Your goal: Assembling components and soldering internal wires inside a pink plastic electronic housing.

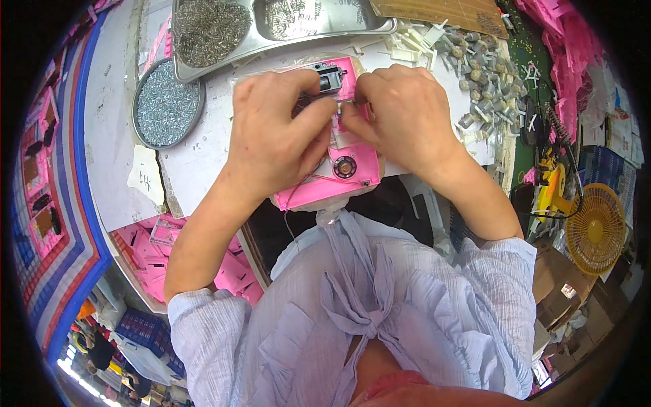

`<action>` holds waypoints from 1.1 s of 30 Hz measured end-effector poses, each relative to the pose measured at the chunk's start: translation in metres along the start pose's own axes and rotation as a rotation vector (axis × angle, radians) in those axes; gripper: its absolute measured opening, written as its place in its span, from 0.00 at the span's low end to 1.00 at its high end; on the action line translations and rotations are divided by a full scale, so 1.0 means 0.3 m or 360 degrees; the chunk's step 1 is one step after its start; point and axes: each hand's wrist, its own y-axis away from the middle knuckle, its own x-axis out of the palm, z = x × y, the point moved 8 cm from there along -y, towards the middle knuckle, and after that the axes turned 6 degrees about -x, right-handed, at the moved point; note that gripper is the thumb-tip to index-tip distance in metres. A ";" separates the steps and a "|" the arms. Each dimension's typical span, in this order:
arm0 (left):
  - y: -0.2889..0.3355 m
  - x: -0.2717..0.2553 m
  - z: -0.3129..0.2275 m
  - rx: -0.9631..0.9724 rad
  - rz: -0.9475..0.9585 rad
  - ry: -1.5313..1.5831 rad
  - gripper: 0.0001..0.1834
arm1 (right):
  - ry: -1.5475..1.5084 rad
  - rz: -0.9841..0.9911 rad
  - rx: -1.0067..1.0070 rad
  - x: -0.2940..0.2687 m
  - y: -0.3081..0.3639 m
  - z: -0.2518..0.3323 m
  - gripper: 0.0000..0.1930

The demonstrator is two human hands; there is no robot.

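Observation:
In front of me a pink plastic casing point(319, 190) lies at the table's near edge. A small round speaker point(344, 167) sits in its lower part, with a thin wire beside it. Near its top is a grey and black mechanism point(330, 79). My left hand point(278, 129) bends over the casing's left side, thumb and forefinger pinched near its middle. My right hand point(400, 115) comes in from the right with curled fingers meeting the left ones over a small white part point(340, 117). What each pinch holds is mostly hidden by the fingers.
A metal tray point(285, 34) of springs stands at the back. To the left is a round dish point(168, 103) of small screws. Small motors point(485, 74) and white plastic parts point(417, 42) lie at the right. Below the table's left edge, a box holds pink casings point(234, 271).

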 end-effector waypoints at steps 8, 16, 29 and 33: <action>-0.009 0.027 -0.006 0.0109 -0.0014 -0.0065 0.12 | -0.0522 0.0124 0.0444 0.052 0.032 -0.083 0.10; -0.041 0.041 0.038 -0.0077 0.0079 0.0086 0.12 | 0.0620 0.0073 -0.0224 0.038 0.058 0.160 0.08; -0.227 0.118 0.010 -0.0139 0.0681 0.0130 0.13 | 0.0002 -0.0838 0.1148 -0.506 -0.119 -1.106 0.31; -0.249 0.167 0.008 -0.0026 0.0803 0.0067 0.08 | 0.0149 -0.1504 0.0449 -0.619 -0.183 -1.625 0.22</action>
